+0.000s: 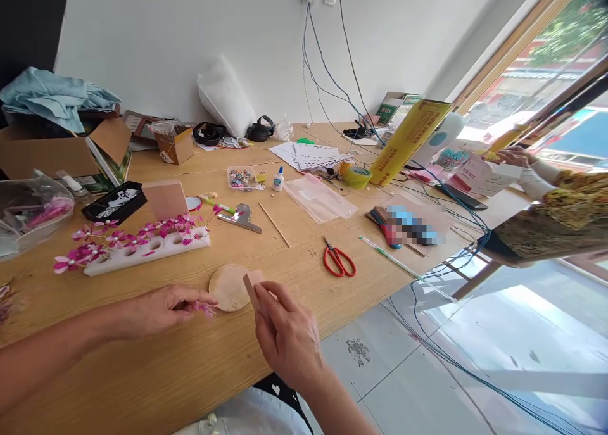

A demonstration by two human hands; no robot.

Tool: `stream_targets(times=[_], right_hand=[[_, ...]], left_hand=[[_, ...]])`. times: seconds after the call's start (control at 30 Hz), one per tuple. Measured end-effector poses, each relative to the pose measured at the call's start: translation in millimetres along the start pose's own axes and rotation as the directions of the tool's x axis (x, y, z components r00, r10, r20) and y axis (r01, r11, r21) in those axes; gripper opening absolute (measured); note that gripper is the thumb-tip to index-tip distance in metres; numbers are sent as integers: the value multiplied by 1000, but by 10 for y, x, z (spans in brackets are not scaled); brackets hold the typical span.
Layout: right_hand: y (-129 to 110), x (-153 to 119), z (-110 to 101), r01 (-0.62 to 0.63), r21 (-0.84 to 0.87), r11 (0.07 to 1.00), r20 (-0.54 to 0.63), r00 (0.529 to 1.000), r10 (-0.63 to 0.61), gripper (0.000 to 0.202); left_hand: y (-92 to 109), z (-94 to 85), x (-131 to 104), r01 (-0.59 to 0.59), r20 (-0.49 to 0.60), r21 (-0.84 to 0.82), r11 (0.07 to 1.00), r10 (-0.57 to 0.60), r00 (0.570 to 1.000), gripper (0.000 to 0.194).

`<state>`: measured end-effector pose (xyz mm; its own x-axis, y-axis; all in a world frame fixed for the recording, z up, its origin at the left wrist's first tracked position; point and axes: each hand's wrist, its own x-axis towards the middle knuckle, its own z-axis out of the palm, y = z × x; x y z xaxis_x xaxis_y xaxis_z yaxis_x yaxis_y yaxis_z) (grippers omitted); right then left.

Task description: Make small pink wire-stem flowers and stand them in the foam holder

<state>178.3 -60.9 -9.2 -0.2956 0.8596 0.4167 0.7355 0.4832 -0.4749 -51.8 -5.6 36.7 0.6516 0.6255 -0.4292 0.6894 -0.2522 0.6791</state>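
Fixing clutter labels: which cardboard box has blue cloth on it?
The larger one, at the picture's left edge, with light-blue cloth heaped on top. The smaller box, to its right, has no cloth on it.

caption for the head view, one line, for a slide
Hands work beside a pale wooden disc, with red-handled scissors and pink flowers on the table

A wooden table (294, 258) stands against a white wall (156, 49), with a bright window (546, 61) at right.
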Motion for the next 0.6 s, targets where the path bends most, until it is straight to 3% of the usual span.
stream_targets(times=[0.37,0.47,0.6], right_hand=[[29,85,360,123,-159,980,254,964,-80,34],[33,91,380,117,-166,979,294,954,-64,36],[26,98,357,93,-150,984,316,948,-41,38]], left_hand=[[-227,86,84,-9,-29,43,999,10,1000,45],[-199,137,48,-28,-77,143,989,40,996,43],[-112,259,-1,69,-126,386,920,-21,992,57]])
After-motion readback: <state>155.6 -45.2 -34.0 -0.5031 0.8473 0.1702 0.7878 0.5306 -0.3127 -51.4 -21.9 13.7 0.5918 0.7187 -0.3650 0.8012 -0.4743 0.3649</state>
